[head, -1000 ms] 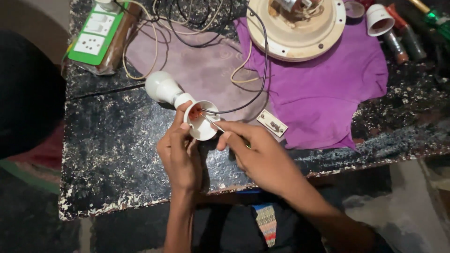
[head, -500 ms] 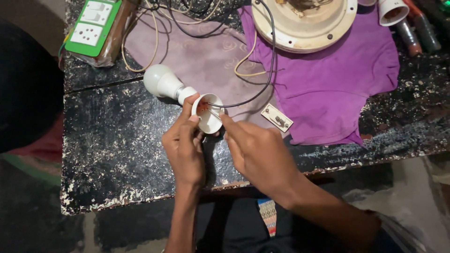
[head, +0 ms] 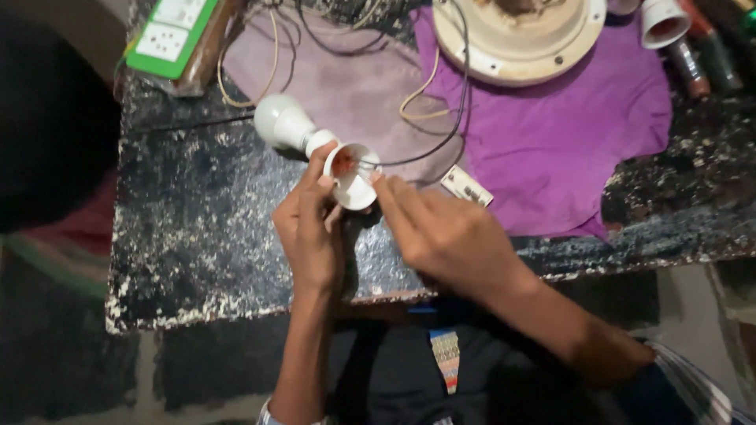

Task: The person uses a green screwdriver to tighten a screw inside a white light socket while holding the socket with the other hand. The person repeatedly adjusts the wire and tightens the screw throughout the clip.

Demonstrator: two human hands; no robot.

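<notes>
My left hand [head: 309, 228] grips a white bulb holder [head: 350, 171] with a reddish inside, its open end facing up. A white bulb [head: 277, 123] sticks out of the holder toward the upper left and rests on the dark speckled table [head: 197, 228]. My right hand [head: 445, 232] touches the holder's right rim with its fingertips. A thin black wire [head: 429, 145] runs from the holder up across the cloth. Whether the right hand pinches the wire is hidden.
A purple cloth [head: 567, 142] covers the table's upper right, with a round cream fixture base [head: 516, 35] on it. A small white circuit strip [head: 467, 186] lies beside my right hand. A green switch board [head: 169, 35] sits upper left; another white holder [head: 661, 21] upper right.
The view has shifted slightly. My right hand has come closer to the holder's rim; my left hand keeps its grip on the holder.
</notes>
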